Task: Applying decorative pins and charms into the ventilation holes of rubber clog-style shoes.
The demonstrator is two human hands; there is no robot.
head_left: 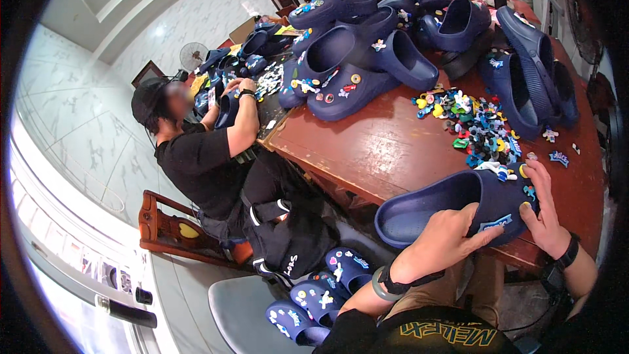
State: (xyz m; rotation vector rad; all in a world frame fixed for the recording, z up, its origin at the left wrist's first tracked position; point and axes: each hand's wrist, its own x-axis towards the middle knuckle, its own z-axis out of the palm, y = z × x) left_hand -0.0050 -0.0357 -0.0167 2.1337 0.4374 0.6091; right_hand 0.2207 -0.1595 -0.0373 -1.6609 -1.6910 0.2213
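Note:
A dark blue foam clog (419,206) lies at the table's near edge, its heel to the left and its toe to the right. My left hand (445,233) grips it at the opening: some fingers reach inside, out of sight, and the thumb presses by a blue lettered charm (496,223). Around the toe, my right hand (546,219) holds the clog, fingers along the far side and thumb on top. White and blue charms (496,170) sit on the clog's upper, with a yellow one near my right fingertips.
Loose colourful charms (481,124) lie heaped beyond the clog. More clogs (354,92) are piled farther back, others (524,72) stand at the right. Several decorated clogs (321,298) rest on a grey chair (236,314) at my left. A co-worker (209,151) sits at the table's left.

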